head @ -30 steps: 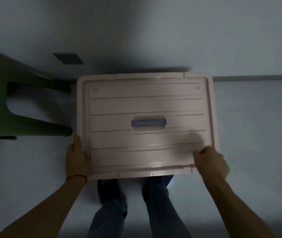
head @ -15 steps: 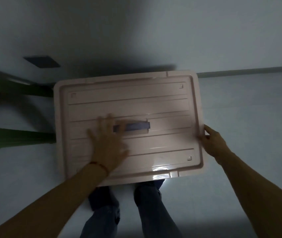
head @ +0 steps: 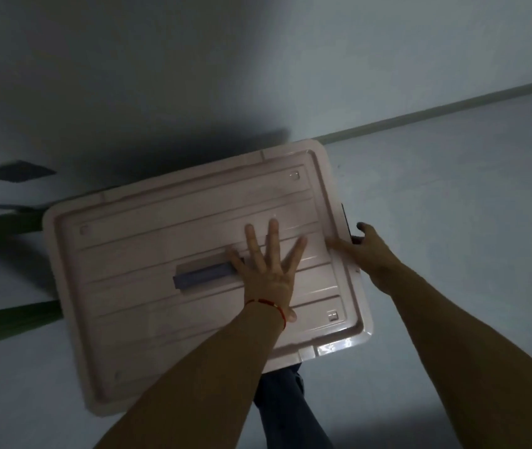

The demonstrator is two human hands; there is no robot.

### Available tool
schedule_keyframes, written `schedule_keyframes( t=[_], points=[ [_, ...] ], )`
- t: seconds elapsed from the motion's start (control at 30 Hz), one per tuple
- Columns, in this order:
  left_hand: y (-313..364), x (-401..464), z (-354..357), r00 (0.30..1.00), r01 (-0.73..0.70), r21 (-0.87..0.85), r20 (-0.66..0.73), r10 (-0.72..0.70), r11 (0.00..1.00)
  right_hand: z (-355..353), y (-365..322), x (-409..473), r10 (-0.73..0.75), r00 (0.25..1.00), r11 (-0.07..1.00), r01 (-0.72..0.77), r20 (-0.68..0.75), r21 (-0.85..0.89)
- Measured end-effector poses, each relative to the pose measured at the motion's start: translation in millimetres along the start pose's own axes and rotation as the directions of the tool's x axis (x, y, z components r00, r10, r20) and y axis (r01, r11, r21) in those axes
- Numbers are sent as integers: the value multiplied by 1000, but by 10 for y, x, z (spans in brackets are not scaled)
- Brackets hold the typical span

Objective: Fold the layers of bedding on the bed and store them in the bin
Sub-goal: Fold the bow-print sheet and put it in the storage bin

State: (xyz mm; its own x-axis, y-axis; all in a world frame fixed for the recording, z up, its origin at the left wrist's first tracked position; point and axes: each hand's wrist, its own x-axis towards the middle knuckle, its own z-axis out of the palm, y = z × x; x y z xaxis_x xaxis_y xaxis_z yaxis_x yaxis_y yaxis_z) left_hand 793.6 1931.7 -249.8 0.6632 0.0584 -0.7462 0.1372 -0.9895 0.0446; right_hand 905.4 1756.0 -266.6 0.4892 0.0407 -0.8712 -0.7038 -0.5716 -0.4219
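The pale pink ribbed plastic bin lid (head: 167, 254) lies shut on the bin on the pale grey floor (head: 452, 205). The left hand (head: 269, 270) rests flat on it, fingers (head: 272, 231) straight and spread, the little finger touching the blue recessed handle (head: 204, 273). The right hand (head: 366, 251) grips the lid's right rim, thumb on top, fingers curled over the edge.
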Motion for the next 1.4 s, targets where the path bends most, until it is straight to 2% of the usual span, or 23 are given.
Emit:
schedule_keyframes(
  t=[0.1, 0.2, 0.33, 0.43, 0.53, 0.6, 0.67, 0.7, 0.73, 0.77, 0.83, 0.9, 0.93, 1.0, 1.07, 1.13, 1.2, 1.23, 1.3, 1.4],
  points=[
    [3, -5, 12, 1000, 11, -21, -21, -11, 1000, 3, -30, -5, -40, 996, 995, 32, -79, -99],
    [12, -2, 5, 1000, 13, -12, -25, -14, 1000, 43, -57, -106, -157, 977, 946, 106, -145, -306],
    [14, -6, -2, 1000, 6, -29, -13, -7, 1000, 222, -107, -200, -169, 952, 881, 31, -254, -471],
    [10, 5, -5, 1000, 1, -25, -3, -1, 1000, 343, -140, -213, -248, 908, 796, -8, -338, -605],
    [-6, 25, 23, 1000, -25, -20, 2, 25, 999, 387, -107, -207, -306, 876, 763, -7, -371, -646],
    [-55, 22, 28, 997, -74, -49, -2, 74, 996, 379, -134, -190, -268, 884, 783, -33, -383, -622],
    [-145, -42, 45, 987, -154, -114, -52, 149, 981, 427, -202, -229, -191, 897, 796, -96, -399, -597],
    [-223, -103, 78, 978, -191, -144, -118, 174, 971, 503, -224, -274, -191, 890, 763, -131, -414, -633],
    [-348, -180, 137, 960, -214, -174, -217, 175, 961, 633, -236, -339, -255, 872, 689, -140, -418, -711],
    [-524, -286, 213, 934, -211, -195, -330, 138, 958, 814, -251, -445, -383, 838, 585, -105, -387, -805],
    [-1008, -509, 417, 859, -107, -218, -512, -20, 970, 1270, -273, -670, -643, 750, 373, 133, -153, -918],
    [-1621, -784, 646, 776, 51, -300, -589, -227, 953, 1814, -357, -870, -733, 659, 192, 439, 169, -878],
    [-1922, -918, 732, 748, 153, -341, -573, -334, 927, 2107, -393, -936, -715, 631, 127, 540, 301, -832],
    [-2475, -1127, 896, 730, 330, -423, -453, -512, 844, 2716, -451, -1045, -636, 574, 11, 675, 516, -738],
    [-2874, -1214, 1043, 740, 381, -572, -282, -611, 726, 3233, -443, -1107, -581, 505, -78, 746, 639, -661],
    [-3165, -1240, 1168, 767, 369, -772, -62, -638, 518, 3612, -399, -1124, -499, 540, -90, 746, 678, -660],
    [-3352, -1254, 1221, 801, 318, -931, 162, -577, 181, 3807, -366, -1123, -416, 612, -103, 703, 672, -704],
    [-3447, -1271, 1270, 822, 310, -950, 250, -512, 33, 3906, -359, -1126, -394, 630, -120, 686, 669, -718],
    [-3508, -1227, 1272, 856, 348, -934, 352, -379, -83, 3894, -373, -1108, -371, 644, -120, 681, 669, -723],
    [-3609, -1166, 1396, 867, 365, -906, 415, -278, -214, 3887, -443, -1086, -293, 661, -141, 685, 691, -715]
  ],
)
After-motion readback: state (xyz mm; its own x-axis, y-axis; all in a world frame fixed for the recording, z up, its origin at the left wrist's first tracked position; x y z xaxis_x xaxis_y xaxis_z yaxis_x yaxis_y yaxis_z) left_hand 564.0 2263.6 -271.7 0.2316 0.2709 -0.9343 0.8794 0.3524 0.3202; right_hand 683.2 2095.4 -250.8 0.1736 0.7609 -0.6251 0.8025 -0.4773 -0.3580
